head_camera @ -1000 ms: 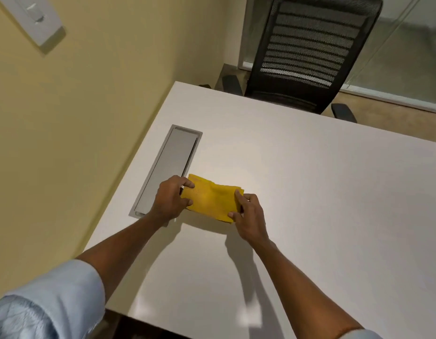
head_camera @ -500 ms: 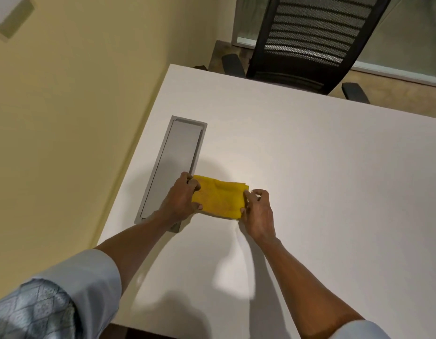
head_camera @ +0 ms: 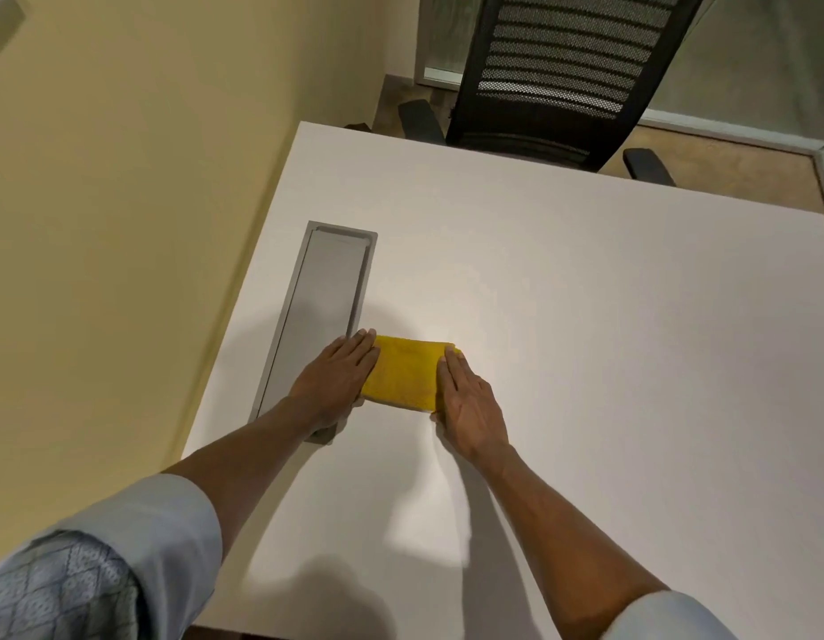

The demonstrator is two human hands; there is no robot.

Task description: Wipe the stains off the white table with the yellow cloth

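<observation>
A folded yellow cloth lies flat on the white table, just right of a grey cable hatch. My left hand rests flat with straight fingers on the cloth's left edge. My right hand lies flat with straight fingers on its right edge. Both palms press down on the cloth and the table. No stains are plainly visible on the tabletop.
A long grey cable hatch is set into the table near the yellow wall. A black mesh office chair stands at the table's far edge. A glass partition runs behind the chair.
Both hands went from pinching the cloth's ends with curled fingers to lying flat on them. The cloth now looks narrower and neatly folded. The camera tilted further down.
</observation>
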